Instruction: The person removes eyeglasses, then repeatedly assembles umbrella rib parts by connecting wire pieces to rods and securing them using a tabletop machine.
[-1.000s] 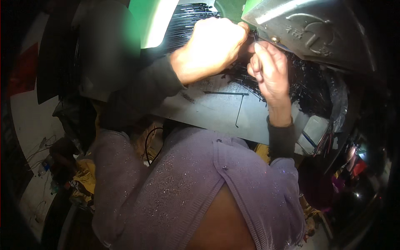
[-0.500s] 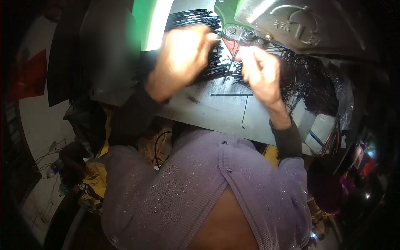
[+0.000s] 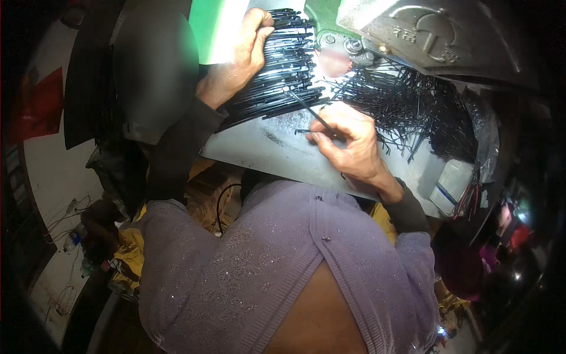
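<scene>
Thin black rods lie side by side in a dense row on the metal table. My left hand rests over the left part of this row. Its thumb and fingers are pinched together at the far end, and what they grip, if anything, is hidden. Nearer to me, my right hand pinches one slim black rod, which slants up and left so its tip meets the row's near edge. Under the right fingers, part of another thin black piece shows on the table.
A heap of loose, thin black pieces spreads at the right. Behind stands a grey metal machine housing with a green base. A bright green panel rises at the left. A pale box sits at the table's right.
My left hand has moved up and left, uncovering the row of rods. My right hand has come down and left, away from the machine, holding a rod.
</scene>
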